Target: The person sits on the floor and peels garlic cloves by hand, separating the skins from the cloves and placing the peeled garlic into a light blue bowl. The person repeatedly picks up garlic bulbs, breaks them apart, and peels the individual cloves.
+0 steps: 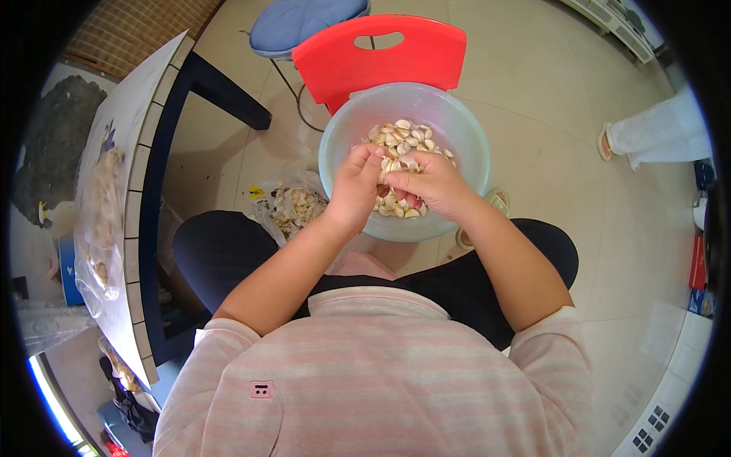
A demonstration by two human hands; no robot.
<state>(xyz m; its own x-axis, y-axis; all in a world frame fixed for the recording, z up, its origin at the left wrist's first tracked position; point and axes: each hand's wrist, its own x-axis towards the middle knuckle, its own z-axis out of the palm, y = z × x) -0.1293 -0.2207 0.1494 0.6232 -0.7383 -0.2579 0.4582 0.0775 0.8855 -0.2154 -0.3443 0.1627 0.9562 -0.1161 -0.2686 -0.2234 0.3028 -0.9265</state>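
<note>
Over a translucent plastic basin (468, 143) my two hands meet around a garlic bulb (390, 168). My left hand (360, 180) grips the bulb from its left side. With thumb and fingers, my right hand (437, 183) pinches at the bulb's right side, where a pale flake of papery skin (410, 163) shows. Below them, loose garlic cloves (402, 134) cover the basin's bottom, most with their skins on. My fingers hide part of the bulb and the cloves beneath it.
The basin rests on a red plastic chair (422, 60). Left of it, on the floor, a plastic bag (297, 205) holds garlic skins. A dark-framed table (145, 228) stands at left, a blue-cushioned stool (302, 23) behind. Another person's white-trousered leg (657, 134) shows at right.
</note>
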